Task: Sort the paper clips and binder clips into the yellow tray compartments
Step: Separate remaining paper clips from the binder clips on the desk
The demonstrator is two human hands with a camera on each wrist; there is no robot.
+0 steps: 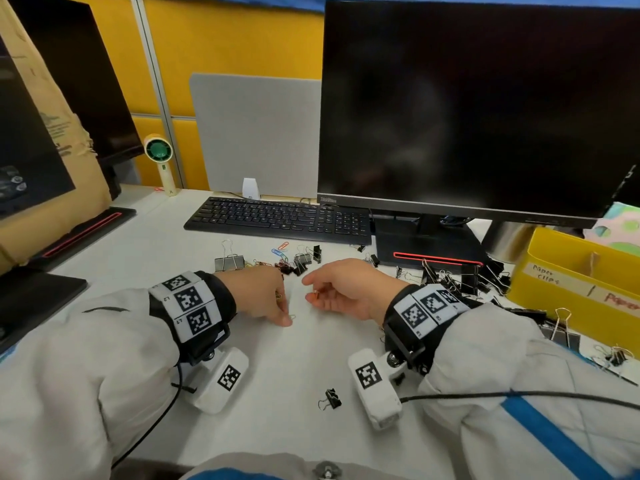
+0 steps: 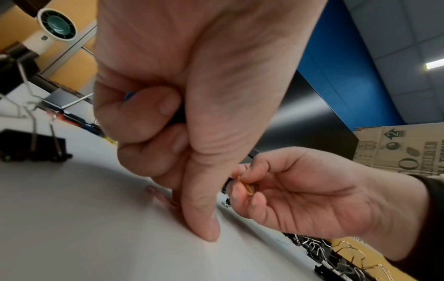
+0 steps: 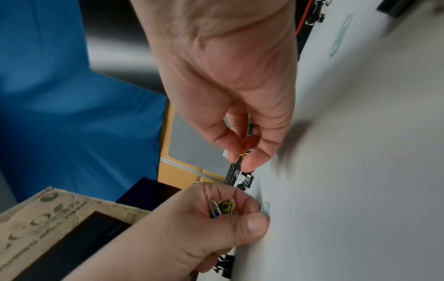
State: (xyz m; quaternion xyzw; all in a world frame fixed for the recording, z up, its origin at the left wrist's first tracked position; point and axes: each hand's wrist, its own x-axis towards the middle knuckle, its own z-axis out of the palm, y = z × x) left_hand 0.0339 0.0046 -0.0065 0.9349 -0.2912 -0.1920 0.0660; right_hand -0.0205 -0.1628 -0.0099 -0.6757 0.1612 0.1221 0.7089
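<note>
White desk (image 1: 277,358) fronts a dark monitor (image 1: 478,105) and keyboard (image 1: 277,218). Its left hand (image 1: 259,294) clutches a bunch of coloured paper clips (image 3: 222,207) in curled fingers, thumb tip down by a pale clip (image 1: 292,317), while the right hand (image 1: 346,289) pinches an orange paper clip (image 2: 247,188). Binder clips (image 1: 460,275) lie heaped beside the yellow tray (image 1: 568,289) at right.

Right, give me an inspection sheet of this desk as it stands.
Surface: white desk, mostly bare near the person.
Job's things: yellow tray at right, loose binder clips beside it; mixed clips before the keyboard.
Clutter: cardboard box, handheld fan.
Grips: left hand holds a bunch of paper clips; right hand pinches a yellow paper clip.
Cables: wrist camera leads.
Surroundings: dark monitor, yellow partition.
</note>
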